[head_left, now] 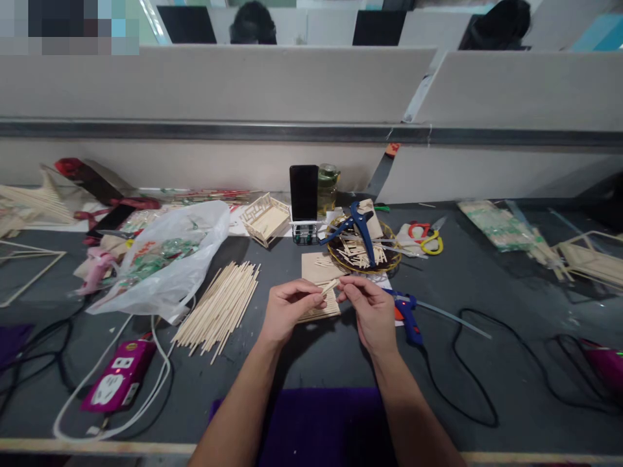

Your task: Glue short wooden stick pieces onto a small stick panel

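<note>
Both my hands meet at the middle of the dark table. My left hand (291, 306) and my right hand (370, 305) each pinch an end of a short wooden stick (330, 285), fingers closed. Under the hands lies a flat panel of glued sticks (321, 305), with a plain wooden square (316, 266) just behind it. A loose pile of long wooden sticks (221, 305) lies to the left of my left hand. A blue glue gun (407, 314) rests right of my right hand.
A round tray (389, 259) of cut stick pieces carries blue cutters (357, 228). Behind it stand a phone on a stand (304, 194), a jar, and a small stick model (265, 219). A plastic bag (165, 259), a pink power strip (121, 376), scissors (428, 237) and black cables (467, 363) surround the work spot.
</note>
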`<action>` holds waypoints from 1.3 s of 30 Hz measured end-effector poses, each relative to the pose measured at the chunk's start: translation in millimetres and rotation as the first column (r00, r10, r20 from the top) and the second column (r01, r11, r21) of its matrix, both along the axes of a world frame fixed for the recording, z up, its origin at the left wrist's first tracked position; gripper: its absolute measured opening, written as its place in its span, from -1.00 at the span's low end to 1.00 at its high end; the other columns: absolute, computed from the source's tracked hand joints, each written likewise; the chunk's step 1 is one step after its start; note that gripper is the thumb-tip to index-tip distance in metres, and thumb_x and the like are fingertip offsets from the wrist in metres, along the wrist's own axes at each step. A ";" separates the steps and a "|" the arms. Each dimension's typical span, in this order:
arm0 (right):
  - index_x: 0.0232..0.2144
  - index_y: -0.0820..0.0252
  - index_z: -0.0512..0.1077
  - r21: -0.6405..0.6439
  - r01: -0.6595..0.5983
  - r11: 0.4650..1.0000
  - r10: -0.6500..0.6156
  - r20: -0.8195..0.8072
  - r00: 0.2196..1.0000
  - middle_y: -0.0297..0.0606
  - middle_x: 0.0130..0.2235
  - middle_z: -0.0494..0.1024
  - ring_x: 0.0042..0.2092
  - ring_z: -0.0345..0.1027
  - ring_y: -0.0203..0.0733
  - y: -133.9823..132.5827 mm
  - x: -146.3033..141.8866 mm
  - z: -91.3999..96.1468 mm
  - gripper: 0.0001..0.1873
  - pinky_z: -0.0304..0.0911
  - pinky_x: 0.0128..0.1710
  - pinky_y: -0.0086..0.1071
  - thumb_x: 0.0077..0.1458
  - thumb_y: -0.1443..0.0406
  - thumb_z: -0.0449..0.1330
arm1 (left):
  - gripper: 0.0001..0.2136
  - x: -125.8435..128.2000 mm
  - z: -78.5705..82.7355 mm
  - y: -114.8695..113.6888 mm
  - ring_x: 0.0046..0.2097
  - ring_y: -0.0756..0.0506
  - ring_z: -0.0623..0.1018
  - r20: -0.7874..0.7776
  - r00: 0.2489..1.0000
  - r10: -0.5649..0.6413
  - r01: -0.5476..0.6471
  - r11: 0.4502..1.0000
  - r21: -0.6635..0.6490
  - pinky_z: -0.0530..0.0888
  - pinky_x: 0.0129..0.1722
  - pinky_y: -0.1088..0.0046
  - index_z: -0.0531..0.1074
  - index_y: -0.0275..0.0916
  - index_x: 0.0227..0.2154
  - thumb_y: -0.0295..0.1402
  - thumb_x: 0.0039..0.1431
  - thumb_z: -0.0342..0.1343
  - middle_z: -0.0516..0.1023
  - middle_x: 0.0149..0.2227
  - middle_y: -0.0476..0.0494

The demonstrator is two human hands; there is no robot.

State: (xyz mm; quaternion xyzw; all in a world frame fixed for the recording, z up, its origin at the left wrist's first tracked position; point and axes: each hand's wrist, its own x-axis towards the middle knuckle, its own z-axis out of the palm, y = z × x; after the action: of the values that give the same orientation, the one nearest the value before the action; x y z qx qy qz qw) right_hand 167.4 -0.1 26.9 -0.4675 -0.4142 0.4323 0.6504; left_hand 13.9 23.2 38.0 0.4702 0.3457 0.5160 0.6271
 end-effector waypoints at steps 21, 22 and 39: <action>-0.38 0.13 0.54 0.083 -0.013 0.996 -0.002 0.185 0.983 -0.36 -0.41 0.48 -0.47 0.31 -0.36 0.6 5.7 -0.6 -0.92 0.25 -0.44 -0.45 0.05 0.32 0.23 | -0.85 1.0 0.3 1.0 -0.45 0.01 0.52 -0.073 0.997 -0.007 0.005 1.000 -0.022 0.46 -0.39 0.53 0.58 -0.27 -0.44 -0.41 -0.16 0.35 0.54 -0.49 -0.06; -0.37 0.12 0.54 0.083 -0.014 0.996 -0.001 0.177 0.984 -0.36 -0.41 0.48 -0.47 0.31 -0.36 0.5 5.2 -1.3 -0.92 0.25 -0.44 -0.45 0.05 0.32 0.23 | -0.85 1.3 -0.7 1.0 -0.46 0.01 0.52 -0.044 0.999 -0.007 0.005 0.999 -0.044 0.47 -0.40 0.52 0.58 -0.26 -0.44 -0.41 -0.16 0.35 0.54 -0.49 -0.05; -0.31 0.08 0.57 0.164 -0.010 0.986 -0.024 0.206 0.978 -0.33 -0.38 0.50 -0.41 0.35 -0.32 -3.9 -1.2 5.0 -0.85 0.29 -0.42 -0.41 0.03 0.37 0.23 | -0.91 -3.5 -7.5 3.3 -0.43 0.01 0.54 0.029 0.999 -0.012 0.010 0.998 0.066 0.50 -0.36 0.46 0.60 -0.22 -0.43 -0.47 -0.08 0.30 0.51 -0.40 -0.06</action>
State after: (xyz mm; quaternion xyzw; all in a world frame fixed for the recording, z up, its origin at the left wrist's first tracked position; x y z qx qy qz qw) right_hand 166.1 -4.0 31.9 -0.4566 -0.5123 0.3432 0.6413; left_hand 10.4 26.4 30.5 0.4847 0.3166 0.5305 0.6192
